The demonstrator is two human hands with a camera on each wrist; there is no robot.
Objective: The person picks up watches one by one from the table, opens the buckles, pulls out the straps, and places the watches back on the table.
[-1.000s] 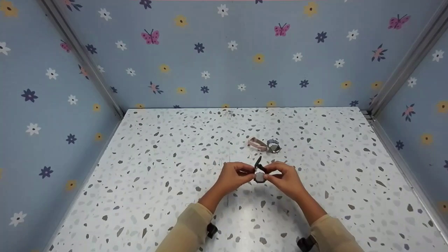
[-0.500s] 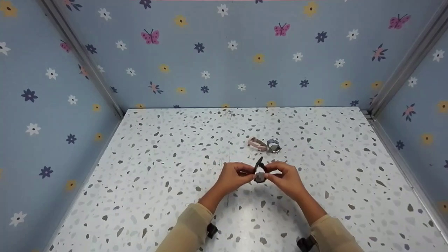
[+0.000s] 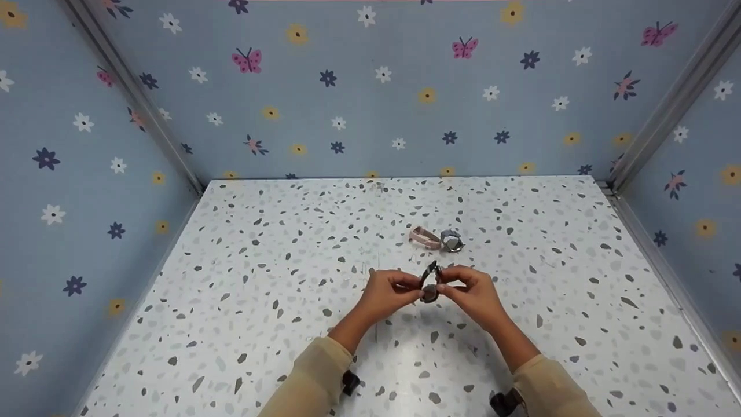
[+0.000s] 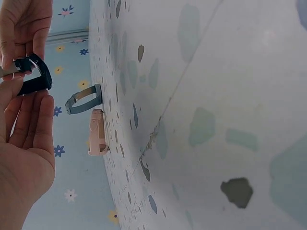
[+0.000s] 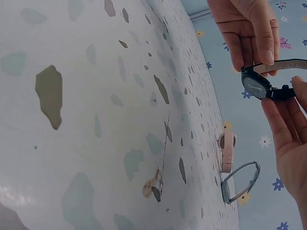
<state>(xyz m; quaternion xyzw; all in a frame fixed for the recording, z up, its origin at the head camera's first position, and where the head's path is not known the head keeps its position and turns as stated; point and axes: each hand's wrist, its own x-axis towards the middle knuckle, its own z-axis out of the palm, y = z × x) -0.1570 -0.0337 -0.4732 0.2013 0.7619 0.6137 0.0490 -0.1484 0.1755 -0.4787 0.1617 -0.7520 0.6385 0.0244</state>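
Left hand (image 3: 385, 294) and right hand (image 3: 477, 293) pinch black watch (image 3: 429, 294): rounded dial (image 5: 255, 86) facing near, tilted down; pale-lined strap (image 5: 289, 64) loops above, long axis roughly upright.

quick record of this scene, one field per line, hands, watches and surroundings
left hand: pinches the black watch
right hand: pinches the same watch from the other side
held watch: off the table, dark dial visible in the right wrist view
pink watch: on the table, beyond the hands
blue-grey watch: just right of the pink one in the head view; contact unclear
tabletop: white, speckled
walls: blue, flowers and butterflies
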